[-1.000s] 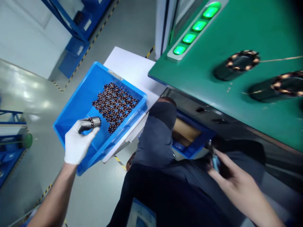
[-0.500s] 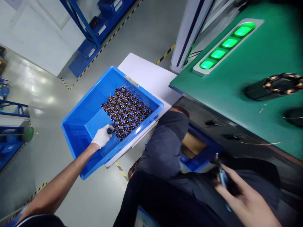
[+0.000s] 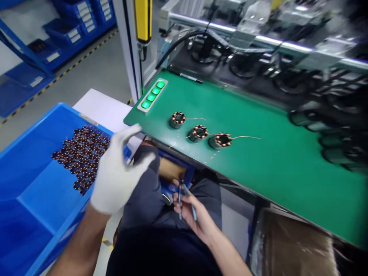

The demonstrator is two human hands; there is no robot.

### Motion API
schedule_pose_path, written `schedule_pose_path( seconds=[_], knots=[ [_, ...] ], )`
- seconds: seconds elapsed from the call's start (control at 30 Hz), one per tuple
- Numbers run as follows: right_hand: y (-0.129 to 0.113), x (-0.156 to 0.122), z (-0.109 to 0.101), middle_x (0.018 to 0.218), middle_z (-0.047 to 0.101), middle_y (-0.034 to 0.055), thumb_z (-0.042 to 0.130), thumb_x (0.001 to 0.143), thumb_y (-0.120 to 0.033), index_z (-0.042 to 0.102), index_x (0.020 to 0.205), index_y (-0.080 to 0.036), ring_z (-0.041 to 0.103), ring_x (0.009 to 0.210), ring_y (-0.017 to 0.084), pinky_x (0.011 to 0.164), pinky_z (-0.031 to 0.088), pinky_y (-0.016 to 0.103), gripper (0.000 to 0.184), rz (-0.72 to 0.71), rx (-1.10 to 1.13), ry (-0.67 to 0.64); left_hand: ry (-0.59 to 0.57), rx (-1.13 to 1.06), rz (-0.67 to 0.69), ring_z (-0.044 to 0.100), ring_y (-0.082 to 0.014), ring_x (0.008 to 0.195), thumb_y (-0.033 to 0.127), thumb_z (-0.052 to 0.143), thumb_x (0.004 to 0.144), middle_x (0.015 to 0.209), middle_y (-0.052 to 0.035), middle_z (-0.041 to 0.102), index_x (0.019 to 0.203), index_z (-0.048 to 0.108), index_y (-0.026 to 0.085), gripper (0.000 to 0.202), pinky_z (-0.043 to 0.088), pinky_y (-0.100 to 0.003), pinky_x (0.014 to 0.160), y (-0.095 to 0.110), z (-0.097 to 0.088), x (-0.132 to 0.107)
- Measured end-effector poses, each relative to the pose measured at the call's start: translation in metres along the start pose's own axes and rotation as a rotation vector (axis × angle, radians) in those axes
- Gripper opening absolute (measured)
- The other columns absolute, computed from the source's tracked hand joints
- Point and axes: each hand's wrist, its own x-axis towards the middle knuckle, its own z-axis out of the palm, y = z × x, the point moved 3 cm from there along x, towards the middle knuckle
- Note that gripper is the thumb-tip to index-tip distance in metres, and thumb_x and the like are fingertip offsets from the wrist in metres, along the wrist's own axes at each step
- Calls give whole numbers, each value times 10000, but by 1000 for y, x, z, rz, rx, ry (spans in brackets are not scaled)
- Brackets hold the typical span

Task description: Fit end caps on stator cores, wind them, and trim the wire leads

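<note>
My left hand [image 3: 113,178], in a white glove, hangs over the right side of the blue bin [image 3: 27,128]. Its thumb and fingers are spread with nothing between them. Behind it, rows of copper-wound stators [image 3: 83,153] lie in the bin. My bare right hand [image 3: 197,218] holds wire cutters [image 3: 180,201] with light blue handles above my lap. On the green worktop, a left stator [image 3: 177,120], a middle stator [image 3: 198,133] and a right stator [image 3: 220,140] stand upright near the edge, with thin wire ends sticking out.
Four-button details aside, a green-lit button panel [image 3: 152,95] sits at the worktop's [image 3: 253,165] left corner. A pen [image 3: 191,78] lies along the back. Blurred dark cylinders [image 3: 333,142] stand at right, before machine fixtures [image 3: 244,63]. A blue box [image 3: 188,178] is below the worktop.
My view has swung right toward the worktop. My left hand has left the stators in the bin, risen toward the worktop and opened. My right hand still holds the cutters.
</note>
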Motion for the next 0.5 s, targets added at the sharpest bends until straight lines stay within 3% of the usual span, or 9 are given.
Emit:
schedule_pose_path(
  seconds=[0.07,0.13,0.2,0.27,0.37,0.5],
  knots=[
    [8,-7,-3,929,721,27,880,724,-279,743,1438,-197,574,787,151,690,477,255,732,-3,-5,-48,-75,-58,122,712,-291,1460,272,809,1009,1554,-115,720,1482,636,244,505,585,-470,1281,9,43,43],
    [17,-14,-11,947,708,24,828,736,-284,734,1465,-198,558,803,153,695,465,259,739,-11,-21,-72,-158,-20,174,726,-292,1395,241,831,971,1462,-115,754,1406,663,220,467,590,-471,1235,8,74,82],
    [24,-17,-22,957,694,23,775,755,-307,723,1494,-203,555,816,159,704,462,266,749,-33,-37,-56,-244,69,185,761,-289,1268,243,841,952,1314,-91,803,1279,705,213,356,614,-464,1138,3,90,109],
    [28,-20,-35,951,690,19,750,777,-314,707,1532,-214,545,799,159,700,446,267,763,-61,-38,-28,-267,145,177,783,-263,1122,275,841,953,1164,-52,832,1123,728,217,213,621,-426,1042,2,90,119],
    [28,-31,-50,938,698,-3,755,804,-273,684,1591,-259,505,756,151,694,409,269,791,-150,-122,12,-174,110,214,781,-205,1002,323,811,990,1073,-13,834,1024,726,232,129,610,-361,990,15,70,101],
    [10,-65,-45,1070,726,12,604,904,-187,677,1637,-297,591,897,186,833,479,318,745,-357,-497,-22,-150,89,409,806,-185,1002,257,811,983,1114,-14,823,920,698,250,129,624,-311,902,54,46,39]
  ],
)
